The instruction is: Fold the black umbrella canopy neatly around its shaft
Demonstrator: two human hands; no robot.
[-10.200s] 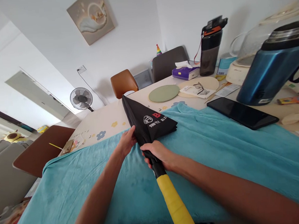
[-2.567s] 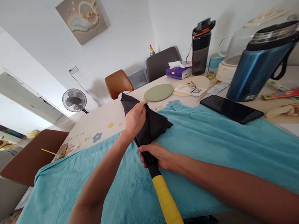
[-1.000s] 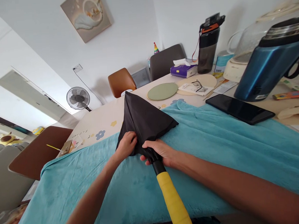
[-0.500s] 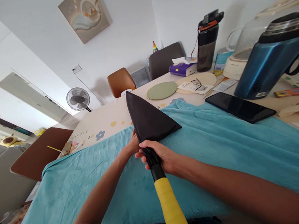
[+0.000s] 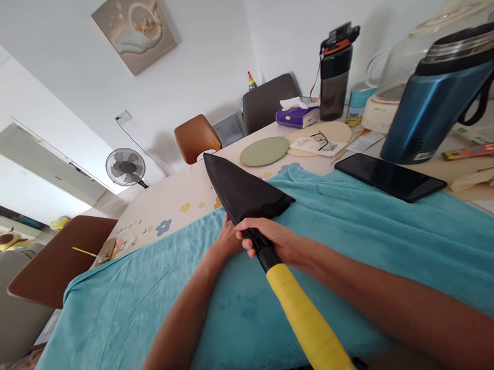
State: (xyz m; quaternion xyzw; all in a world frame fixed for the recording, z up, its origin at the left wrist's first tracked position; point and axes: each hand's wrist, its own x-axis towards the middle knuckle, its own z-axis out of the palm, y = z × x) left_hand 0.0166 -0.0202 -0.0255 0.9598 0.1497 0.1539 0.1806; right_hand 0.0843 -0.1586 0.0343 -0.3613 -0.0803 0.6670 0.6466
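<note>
A black folded umbrella [image 5: 243, 192] with a yellow handle [image 5: 308, 325] lies on a teal towel [image 5: 357, 240] spread over the table, tip pointing away from me. My right hand [image 5: 275, 240] is wrapped round the black neck just above the yellow grip. My left hand [image 5: 226, 242] rests against the left side of the folded cloth, its fingers tucked under the fabric and mostly hidden. The cloth panels lie gathered into a flat narrow wedge.
A black phone [image 5: 389, 176] lies on the towel's far right edge. Behind it stand a blue kettle [image 5: 433, 106], a dark bottle [image 5: 334, 75], a tissue box [image 5: 296, 115], a green mat [image 5: 264, 151] and glasses [image 5: 322, 140]. Chairs [image 5: 197, 138] and a fan [image 5: 125, 167] are beyond.
The spread panel has been folded over, so the cloth is now a narrow wedge. My left hand has slid in beside my right. The yellow handle has swung right.
</note>
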